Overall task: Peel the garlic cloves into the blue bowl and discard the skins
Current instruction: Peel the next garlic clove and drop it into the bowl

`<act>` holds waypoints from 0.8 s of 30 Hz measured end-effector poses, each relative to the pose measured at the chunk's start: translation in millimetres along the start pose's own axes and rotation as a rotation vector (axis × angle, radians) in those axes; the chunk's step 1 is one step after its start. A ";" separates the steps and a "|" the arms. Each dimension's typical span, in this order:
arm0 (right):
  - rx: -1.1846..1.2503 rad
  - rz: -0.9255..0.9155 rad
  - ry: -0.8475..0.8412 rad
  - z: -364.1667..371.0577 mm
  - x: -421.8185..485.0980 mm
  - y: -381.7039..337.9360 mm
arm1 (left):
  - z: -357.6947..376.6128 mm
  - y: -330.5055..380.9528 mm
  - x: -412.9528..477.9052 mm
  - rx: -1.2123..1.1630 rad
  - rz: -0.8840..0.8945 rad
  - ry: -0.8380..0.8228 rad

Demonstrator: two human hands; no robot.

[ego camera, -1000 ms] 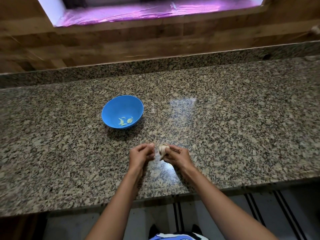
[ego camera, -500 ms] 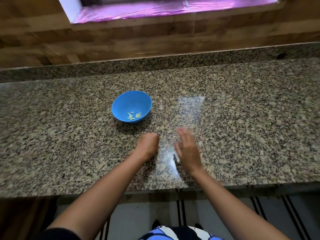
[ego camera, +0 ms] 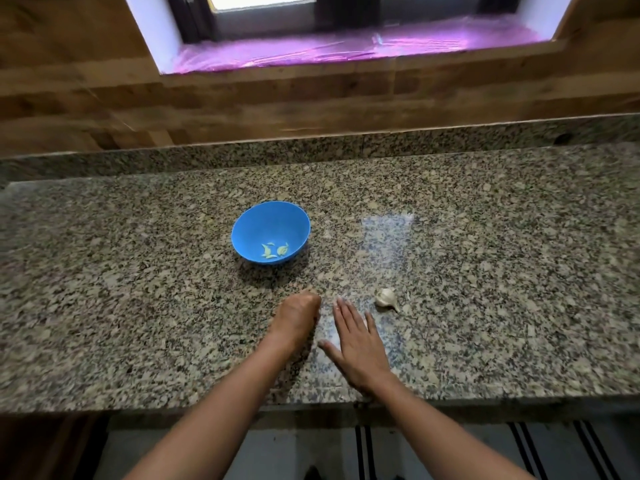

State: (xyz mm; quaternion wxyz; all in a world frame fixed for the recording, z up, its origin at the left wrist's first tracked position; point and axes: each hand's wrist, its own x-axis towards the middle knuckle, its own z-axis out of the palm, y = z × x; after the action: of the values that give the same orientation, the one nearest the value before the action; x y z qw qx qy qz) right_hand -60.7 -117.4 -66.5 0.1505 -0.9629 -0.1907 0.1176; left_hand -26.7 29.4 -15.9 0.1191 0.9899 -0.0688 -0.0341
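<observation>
Since a second ago the garlic has left the hands: the white, papery garlic head with its curled stalk (ego camera: 386,298) now lies on the speckled grey granite countertop (ego camera: 138,306), just right of the right fingertips. Nearest the counter edge, the right hand (ego camera: 356,344) lies flat with straight fingers, grasping nothing. Just beside it, the left hand (ego camera: 298,317) is curled knuckles-up; whether it encloses anything I cannot tell.

This looks like the skin-clearing step, the flat palm sweeping scraps toward the fist, though no skins show against the speckle. Next comes carrying them away, or retaking the garlic for another clove.

Farther back, the round blue plastic bowl (ego camera: 263,220) holds a few pale peeled cloves (ego camera: 273,251). Beyond it stand a wood-plank wall (ego camera: 104,109) and a purple-filmed window sill (ego camera: 346,50). No writing is readable anywhere.
</observation>
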 end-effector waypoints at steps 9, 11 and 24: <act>0.959 0.073 0.035 -41.0 19.3 -1.8 | -8.9 -5.5 0.8 -0.937 -0.135 -0.083; 1.039 0.133 -0.032 -47.3 22.9 -0.2 | -9.0 -0.2 -3.5 -0.974 -0.137 -0.054; 0.285 -0.248 0.187 -41.5 20.3 8.4 | -9.9 -8.6 -21.7 -1.275 -0.363 -0.414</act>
State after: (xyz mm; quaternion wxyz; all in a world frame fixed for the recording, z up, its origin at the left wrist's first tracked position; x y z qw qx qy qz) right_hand -27.9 -126.8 -34.2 0.3156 -0.9078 -0.2742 0.0342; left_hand -46.2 43.1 -7.2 0.6543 0.6955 0.1103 -0.2755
